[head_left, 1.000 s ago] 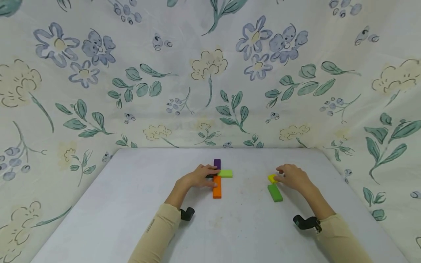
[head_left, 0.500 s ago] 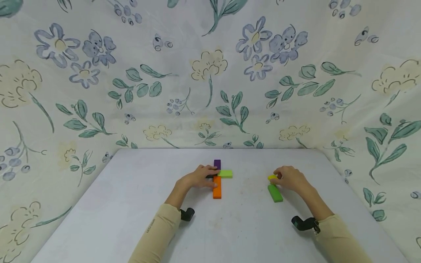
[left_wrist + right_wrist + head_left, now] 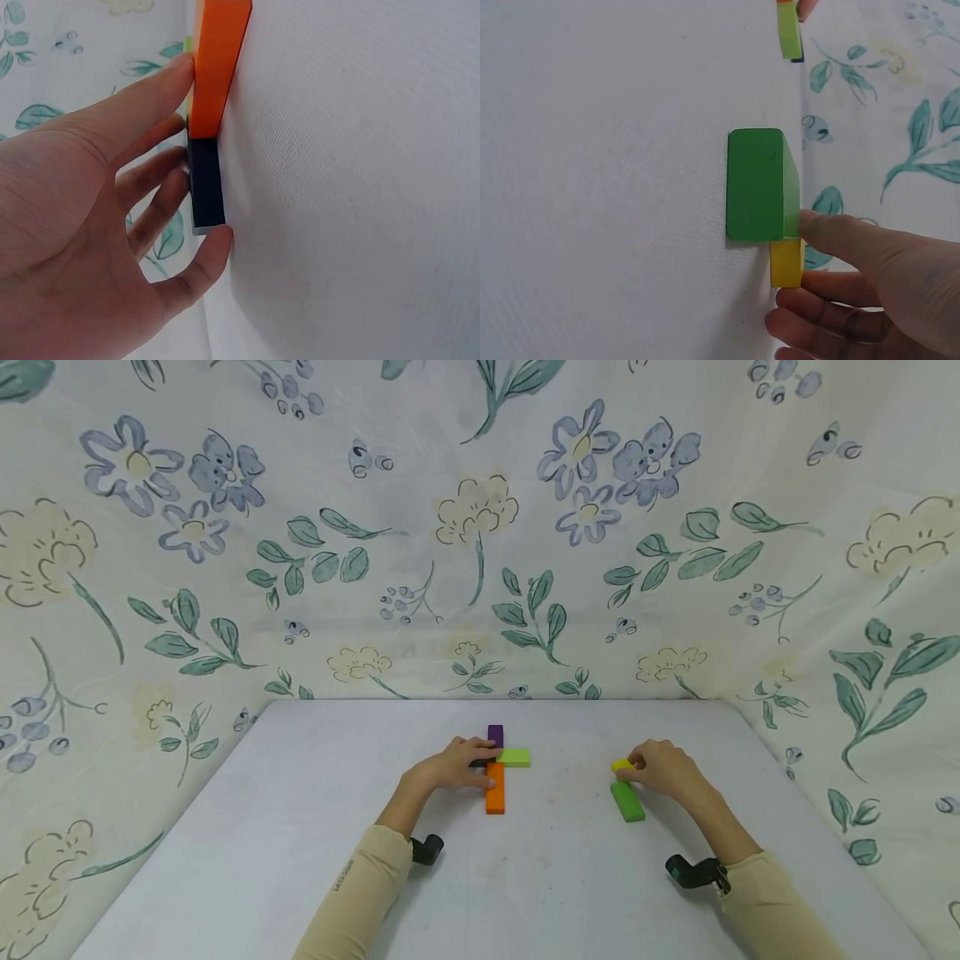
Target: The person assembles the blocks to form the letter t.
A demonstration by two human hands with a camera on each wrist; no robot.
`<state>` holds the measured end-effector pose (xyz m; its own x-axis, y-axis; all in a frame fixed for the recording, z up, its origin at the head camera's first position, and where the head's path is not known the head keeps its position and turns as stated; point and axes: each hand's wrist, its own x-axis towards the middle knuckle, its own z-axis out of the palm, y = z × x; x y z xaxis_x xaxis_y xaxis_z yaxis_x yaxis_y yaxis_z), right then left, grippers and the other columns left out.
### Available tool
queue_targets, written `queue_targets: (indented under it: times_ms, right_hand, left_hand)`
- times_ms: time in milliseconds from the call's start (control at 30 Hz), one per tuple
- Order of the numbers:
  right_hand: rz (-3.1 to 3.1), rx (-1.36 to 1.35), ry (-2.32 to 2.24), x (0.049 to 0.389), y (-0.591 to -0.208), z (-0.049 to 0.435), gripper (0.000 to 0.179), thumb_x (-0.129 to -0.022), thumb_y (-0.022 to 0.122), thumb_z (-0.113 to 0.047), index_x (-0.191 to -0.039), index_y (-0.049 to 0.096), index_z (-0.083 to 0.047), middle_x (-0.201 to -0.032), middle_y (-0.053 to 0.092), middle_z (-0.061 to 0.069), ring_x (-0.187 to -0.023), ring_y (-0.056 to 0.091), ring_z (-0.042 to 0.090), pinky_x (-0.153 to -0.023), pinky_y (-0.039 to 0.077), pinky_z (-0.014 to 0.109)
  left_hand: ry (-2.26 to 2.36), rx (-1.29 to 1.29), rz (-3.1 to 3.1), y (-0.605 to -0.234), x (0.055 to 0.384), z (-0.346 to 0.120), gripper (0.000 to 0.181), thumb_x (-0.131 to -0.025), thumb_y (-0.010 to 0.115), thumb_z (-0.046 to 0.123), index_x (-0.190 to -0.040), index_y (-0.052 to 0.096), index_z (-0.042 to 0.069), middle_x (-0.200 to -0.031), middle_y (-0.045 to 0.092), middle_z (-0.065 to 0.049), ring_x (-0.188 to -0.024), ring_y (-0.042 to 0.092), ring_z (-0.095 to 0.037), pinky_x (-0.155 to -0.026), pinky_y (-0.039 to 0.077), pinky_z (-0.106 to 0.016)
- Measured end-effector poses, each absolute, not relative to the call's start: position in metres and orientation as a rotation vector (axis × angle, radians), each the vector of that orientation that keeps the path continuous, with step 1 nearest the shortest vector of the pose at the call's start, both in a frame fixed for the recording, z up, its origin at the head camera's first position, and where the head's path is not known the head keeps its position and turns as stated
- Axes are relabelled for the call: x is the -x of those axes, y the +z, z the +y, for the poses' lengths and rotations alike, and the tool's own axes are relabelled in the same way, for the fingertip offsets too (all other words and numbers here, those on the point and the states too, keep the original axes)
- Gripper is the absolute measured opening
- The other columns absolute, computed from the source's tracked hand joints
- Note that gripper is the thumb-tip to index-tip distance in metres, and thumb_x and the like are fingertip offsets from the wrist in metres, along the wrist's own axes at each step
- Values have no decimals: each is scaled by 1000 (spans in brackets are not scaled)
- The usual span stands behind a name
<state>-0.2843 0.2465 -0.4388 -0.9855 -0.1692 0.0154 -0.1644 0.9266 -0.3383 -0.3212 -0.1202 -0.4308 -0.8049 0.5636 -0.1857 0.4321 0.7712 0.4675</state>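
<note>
My left hand (image 3: 453, 764) rests over a cross of flat blocks. Its thumb touches the orange block (image 3: 495, 799), and the other fingers lie along the black block (image 3: 208, 184), the little finger at its end. A purple block (image 3: 496, 734) points away at the back, partly under the fingertips; a lime block (image 3: 516, 758) extends right. Over on the right, my right hand (image 3: 663, 768) pinches a small yellow block (image 3: 786, 264) between thumb and index finger. A green block (image 3: 755, 184) lies slanted right against it, nearer the front.
The blocks lie on a white table (image 3: 300, 877) backed by a floral cloth (image 3: 420, 543). Black wrist cameras stick out below both hands: the left camera (image 3: 427, 850) and the right camera (image 3: 693, 870). Bare table separates the two block groups.
My right hand has moved slightly left and down, and its thumb and index finger have come together on the yellow block. The left hand and its blocks look the same.
</note>
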Motion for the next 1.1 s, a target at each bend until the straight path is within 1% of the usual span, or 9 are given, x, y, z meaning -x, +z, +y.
queue_targets:
  times_ms: [333, 467, 667, 1100]
  right_hand:
    - [3078, 277, -535, 283, -437, 245, 43, -86, 74, -33, -105, 71, 6, -98, 72, 17, -78, 65, 23, -67, 56, 39]
    - [3083, 276, -529, 284, -438, 246, 42, -86, 74, -33, -104, 72, 5, -97, 72, 17, -76, 64, 21, -65, 55, 38]
    - [3102, 287, -527, 284, -441, 245, 39, -86, 74, -31, -100, 72, 5, -89, 71, 13, -68, 59, 18, -58, 52, 33]
    - [3143, 290, -493, 286, -446, 243, 35, -83, 72, -28, -98, 72, 4, -87, 71, 12, -65, 57, 17, -57, 51, 32]
  left_hand:
    - [601, -772, 2651, -431, 321, -120, 61, -91, 69, 32, -146, 49, 17, -157, 36, -6, -138, 32, -33, -114, 33, -55]
    - [603, -770, 2651, -431, 320, -120, 61, -91, 69, 32, -146, 48, 17, -158, 36, -6, -139, 31, -33, -115, 33, -55]
    - [594, -778, 2657, -430, 320, -120, 61, -91, 69, 31, -146, 48, 15, -157, 37, -6, -138, 31, -34, -115, 32, -55]
    - [597, -765, 2646, -432, 321, -121, 60, -92, 67, 32, -147, 47, 17, -158, 35, -5, -140, 29, -33, -115, 32, -55]
